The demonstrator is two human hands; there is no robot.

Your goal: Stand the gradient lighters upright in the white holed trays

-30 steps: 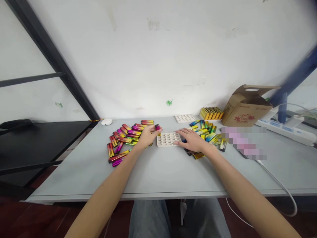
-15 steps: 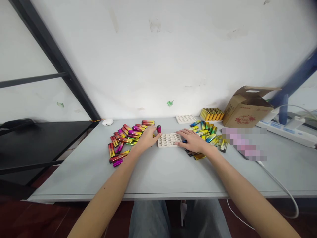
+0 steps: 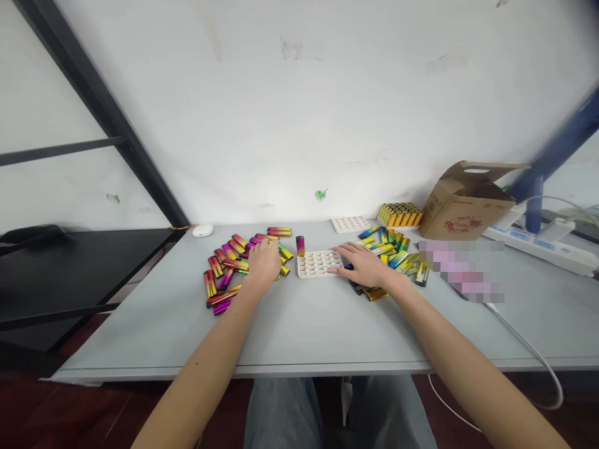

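While the left hand (image 3: 264, 262) curls down over a heap of multicoloured lighters (image 3: 229, 265), its fingers touching them, it is hard to tell whether it has hold of one. The right hand (image 3: 364, 265) lies open and nearly flat, its fingertips (image 3: 336, 262) at the right edge of a white holed tray (image 3: 318, 275), holding nothing visible. One upright lighter (image 3: 300, 246) stands just beside the tray's far left corner. Along the back edge of the grey bench (image 3: 299, 330) are a second holed tray (image 3: 350, 219), a packed block of gold lighters (image 3: 400, 215) and an open cardboard box (image 3: 461, 215), with a white wall (image 3: 299, 112) behind. Loose lighters (image 3: 386, 249) lie right of the first tray, and a white power strip (image 3: 538, 251) runs beyond them.
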